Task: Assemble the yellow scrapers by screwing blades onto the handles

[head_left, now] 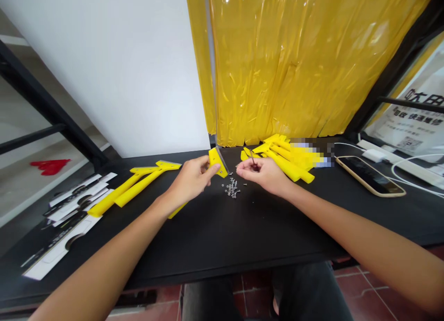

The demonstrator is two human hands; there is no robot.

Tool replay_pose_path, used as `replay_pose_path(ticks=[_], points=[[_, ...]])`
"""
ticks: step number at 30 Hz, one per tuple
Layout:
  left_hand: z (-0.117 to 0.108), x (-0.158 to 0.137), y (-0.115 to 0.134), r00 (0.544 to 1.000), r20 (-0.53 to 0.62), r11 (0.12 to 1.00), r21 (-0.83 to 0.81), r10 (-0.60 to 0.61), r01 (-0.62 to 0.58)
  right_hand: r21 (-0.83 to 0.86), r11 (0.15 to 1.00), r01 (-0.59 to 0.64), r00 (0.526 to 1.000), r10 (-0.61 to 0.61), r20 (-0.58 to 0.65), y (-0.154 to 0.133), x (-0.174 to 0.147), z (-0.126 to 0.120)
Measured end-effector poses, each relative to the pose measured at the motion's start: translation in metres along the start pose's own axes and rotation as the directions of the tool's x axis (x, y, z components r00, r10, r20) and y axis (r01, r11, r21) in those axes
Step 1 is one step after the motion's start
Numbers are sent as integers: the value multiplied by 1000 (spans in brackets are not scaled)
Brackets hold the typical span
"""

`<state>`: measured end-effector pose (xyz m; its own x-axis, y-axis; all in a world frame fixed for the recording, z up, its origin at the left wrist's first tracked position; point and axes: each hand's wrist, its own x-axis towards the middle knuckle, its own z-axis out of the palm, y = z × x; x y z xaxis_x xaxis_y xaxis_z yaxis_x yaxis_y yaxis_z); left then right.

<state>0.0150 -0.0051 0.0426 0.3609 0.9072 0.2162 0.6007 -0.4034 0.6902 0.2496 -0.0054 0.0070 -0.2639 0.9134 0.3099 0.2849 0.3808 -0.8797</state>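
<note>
My left hand (197, 174) is closed around a yellow scraper (215, 163), its head tilted up with a grey blade along the right edge. The scraper's handle runs down behind my wrist. To the right, my right hand (258, 171) has thumb and fingers pinched together. A thin dark metal piece, perhaps part of a small tool, shows at its fingers, but its kind is unclear. Between and just below both hands lies a small heap of screws and nuts (231, 190) on the black table (222, 242).
Two yellow scrapers (138, 187) lie at the left beside several white-and-black packs (69, 233). More yellow scraper parts (282, 157) are piled at the right. Farther right are a phone (371, 175), white cables and a power strip (398, 159). A yellow plastic curtain (277, 71) hangs behind.
</note>
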Motion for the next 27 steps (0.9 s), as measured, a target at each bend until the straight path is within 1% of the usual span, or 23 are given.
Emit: replay_pose_path(ticks=[2, 3, 4, 6, 8, 10, 13, 18, 20, 24, 27], points=[[1, -3, 7, 994, 109, 974, -222, -29, 53, 72, 997, -6, 999, 8, -40, -7, -3, -1], [2, -5, 10, 987, 158, 954, -291, -27, 73, 88, 996, -2, 999, 6, -51, -11, -5, -1], [4, -7, 12, 978, 206, 942, -324, -23, 90, 86, 996, 4, 998, 1, -56, -13, -7, -1], [10, -11, 15, 964, 266, 936, -335, -16, 107, 16, 999, 42, 998, -41, -55, -16, -11, 2], [16, -14, 15, 957, 288, 938, -326, -18, 116, -115, 986, 118, 992, -123, -39, -17, -13, 4], [22, -16, 12, 955, 295, 941, -312, -34, 130, -218, 956, 194, 979, -203, -16, -15, -14, 7], [29, -18, 7, 946, 318, 952, -268, -57, 148, -253, 940, 230, 972, -236, 6, -11, -15, 11], [36, -20, 3, 951, 306, 963, -242, -37, 116, -255, 941, 225, 974, -226, 24, -10, -16, 13], [37, -21, 2, 952, 304, 969, -219, -39, 110, -237, 952, 193, 980, -197, 9, -11, -16, 14], [39, -21, 1, 957, 286, 977, -189, -44, 101, -119, 992, 43, 999, -44, -1, -9, -14, 15], [39, -22, 0, 959, 279, 978, -184, -42, 97, -19, 999, -45, 999, 45, 3, -5, -10, 15]])
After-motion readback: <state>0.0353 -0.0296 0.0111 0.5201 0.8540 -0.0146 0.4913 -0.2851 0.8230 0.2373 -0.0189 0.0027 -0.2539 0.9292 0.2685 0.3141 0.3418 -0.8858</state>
